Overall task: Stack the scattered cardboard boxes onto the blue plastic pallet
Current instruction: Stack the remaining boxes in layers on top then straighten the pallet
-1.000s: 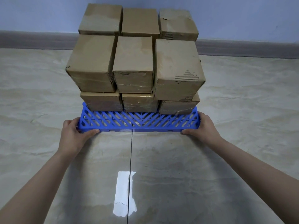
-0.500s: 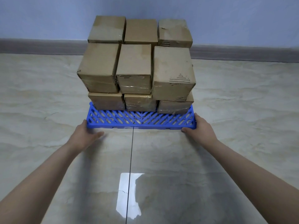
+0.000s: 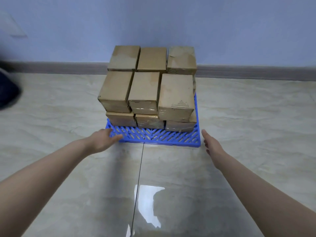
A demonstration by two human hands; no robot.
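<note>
At frame centre the cardboard boxes (image 3: 148,86) sit stacked in two layers on the blue plastic pallet (image 3: 159,136); their black printed marks are too small to read. The left hand (image 3: 102,140) grips the pallet's near-left corner. The right hand (image 3: 211,144) is open, empty, just right of it.

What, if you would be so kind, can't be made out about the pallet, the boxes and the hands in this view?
- Head view: the blue pallet is mostly hidden under the cardboard boxes.
- The back rows' lower boxes are hidden behind the front rows.
- The dark object at the left edge is cut off and blurred.
- The left hand covers the pallet's near left corner.
- The right hand is open, beside the pallet.
</note>
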